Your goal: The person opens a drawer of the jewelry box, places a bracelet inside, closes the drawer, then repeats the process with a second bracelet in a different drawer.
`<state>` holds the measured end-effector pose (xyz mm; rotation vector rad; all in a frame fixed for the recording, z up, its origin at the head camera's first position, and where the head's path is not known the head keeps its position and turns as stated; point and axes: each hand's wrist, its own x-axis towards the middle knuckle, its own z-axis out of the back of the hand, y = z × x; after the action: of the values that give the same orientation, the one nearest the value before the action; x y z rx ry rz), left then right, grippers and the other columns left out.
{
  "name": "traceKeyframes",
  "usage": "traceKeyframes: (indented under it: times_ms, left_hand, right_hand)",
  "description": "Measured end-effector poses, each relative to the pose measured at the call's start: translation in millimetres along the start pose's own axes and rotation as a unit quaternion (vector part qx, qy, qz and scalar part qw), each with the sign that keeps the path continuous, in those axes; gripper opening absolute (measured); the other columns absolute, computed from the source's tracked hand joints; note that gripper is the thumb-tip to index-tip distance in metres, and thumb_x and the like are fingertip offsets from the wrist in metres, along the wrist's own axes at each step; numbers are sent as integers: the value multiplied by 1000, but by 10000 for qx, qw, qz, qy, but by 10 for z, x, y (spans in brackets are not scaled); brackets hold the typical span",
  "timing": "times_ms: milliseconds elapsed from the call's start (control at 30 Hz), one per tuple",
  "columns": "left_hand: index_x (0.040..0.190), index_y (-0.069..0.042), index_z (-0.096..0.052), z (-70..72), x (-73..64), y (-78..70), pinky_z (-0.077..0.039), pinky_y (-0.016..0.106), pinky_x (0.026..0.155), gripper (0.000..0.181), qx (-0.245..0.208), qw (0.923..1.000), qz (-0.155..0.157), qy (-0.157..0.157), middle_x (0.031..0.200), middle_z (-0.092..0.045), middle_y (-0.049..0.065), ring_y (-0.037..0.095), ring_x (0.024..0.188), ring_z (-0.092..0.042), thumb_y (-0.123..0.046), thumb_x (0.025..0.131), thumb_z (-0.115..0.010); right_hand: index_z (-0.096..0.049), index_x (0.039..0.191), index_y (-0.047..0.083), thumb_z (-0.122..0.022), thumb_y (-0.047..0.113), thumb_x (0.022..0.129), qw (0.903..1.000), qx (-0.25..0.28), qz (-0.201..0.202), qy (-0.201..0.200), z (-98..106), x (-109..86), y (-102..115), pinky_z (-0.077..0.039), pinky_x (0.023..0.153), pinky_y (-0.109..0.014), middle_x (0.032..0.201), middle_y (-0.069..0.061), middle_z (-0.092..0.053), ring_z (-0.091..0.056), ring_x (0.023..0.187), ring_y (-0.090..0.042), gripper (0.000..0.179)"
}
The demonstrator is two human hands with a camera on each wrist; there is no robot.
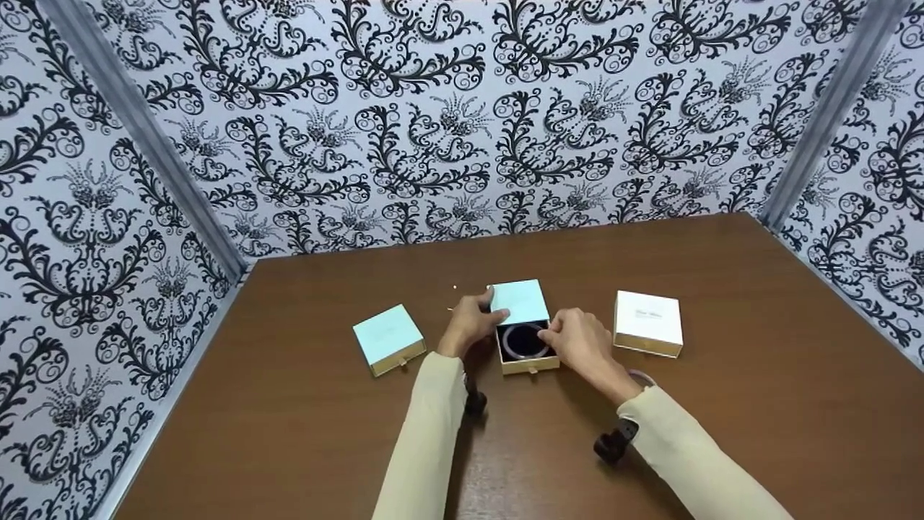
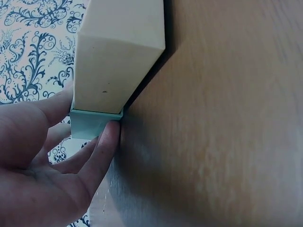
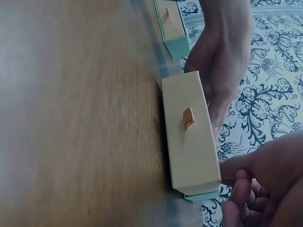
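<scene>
In the head view, a mint-green slide box (image 1: pixel 521 302) stands mid-table with its cream drawer (image 1: pixel 530 366) pulled out toward me. My left hand (image 1: pixel 473 321) grips the sleeve's left side, thumb on top; the left wrist view shows its fingers (image 2: pixel 108 137) against the mint sleeve (image 2: pixel 90 124). Inside the dark-lined drawer lies a round, pale-rimmed bangle (image 1: pixel 525 341). My right hand (image 1: pixel 583 343) pinches the bangle's right rim at the drawer's edge. Its curled fingers (image 3: pixel 241 189) appear in the right wrist view, but their tips are hidden behind the drawer front (image 3: pixel 191 137).
Left of the hands sits another mint box (image 1: pixel 388 334), closed, with a small pull tab. A white-topped box (image 1: pixel 648 318) stands to the right. Tiny pale bits (image 1: pixel 455 287) lie behind the left hand. Patterned walls (image 1: pixel 433 144) enclose the brown table (image 1: pixel 303 433).
</scene>
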<state>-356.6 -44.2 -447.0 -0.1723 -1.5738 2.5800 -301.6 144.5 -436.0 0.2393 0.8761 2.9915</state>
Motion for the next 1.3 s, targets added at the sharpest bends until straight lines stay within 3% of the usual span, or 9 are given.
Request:
traceKeyframes:
  times_ms: [467,700,833,967,1067,1300]
  left_hand:
    - [149,-8,-43,6,-6,1,-38,39,117,61,97,9999,-107,-19,154,-42,18,29,146,-37,-19,95,-70]
    - [147,-7,-46,5,0,16,-38,41,117,59,274,9993,-251,-107,152,-46,18,32,145,-40,-20,95,-70]
    - [148,-8,-45,3,-6,21,-47,38,109,59,249,9994,-201,-114,153,-45,17,30,143,-43,-19,95,-70]
    - [149,-9,-44,3,-7,19,-51,35,98,60,168,9998,-84,-68,154,-43,16,27,139,-46,-19,96,-69]
    - [149,-8,-44,2,3,19,-49,34,103,60,169,9998,-104,-91,154,-43,16,26,139,-46,-19,96,-69]
    - [149,-9,-44,1,3,18,-52,30,86,60,175,9998,-102,-61,154,-43,16,28,124,-57,-19,96,-69]
  right_hand:
    - [-69,78,12,-77,31,88,9990,336,278,77,-15,-268,-35,-48,64,-39,73,-1,-68,-61,71,-20,23]
    - [-65,64,14,-74,34,90,9986,397,226,281,-17,-361,-69,-43,58,-33,58,3,-62,-57,59,-16,34]
    - [-67,62,15,-71,37,93,9969,533,139,569,-24,-405,-76,-39,52,-28,47,5,-58,-53,46,-11,38]
    - [-73,68,16,-70,41,94,9910,759,-79,1102,-35,-437,-62,-41,44,-24,46,3,-60,-51,37,-9,36]
    - [-76,74,14,-69,39,95,9829,1089,-266,1458,-40,-443,-42,-41,38,-23,47,0,-62,-49,34,-9,33]
    - [-78,90,9,-65,30,98,9713,1514,-457,1780,-46,-422,-1,-44,37,-24,49,-1,-64,-47,33,-8,26]
